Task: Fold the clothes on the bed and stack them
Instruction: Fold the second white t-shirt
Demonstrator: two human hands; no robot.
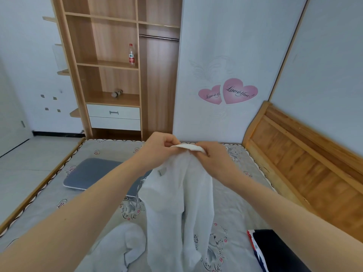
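Note:
A white garment (176,197) hangs in the air over the bed, its lower part trailing onto the mattress (49,195). My left hand (157,148) pinches its collar edge from the left. My right hand (214,158) pinches the same collar edge from the right, close beside the left. A folded grey garment (92,173) lies flat on the mattress behind my left forearm. A dark garment with red and white trim (275,250) lies at the near right of the bed.
A wooden headboard (306,160) runs along the bed's right side. Beyond the bed stands a wooden wardrobe (117,71) with open shelves, a bottle (131,55) and drawers. A white sliding door with pink heart stickers (227,91) is behind. Tiled floor lies to the left.

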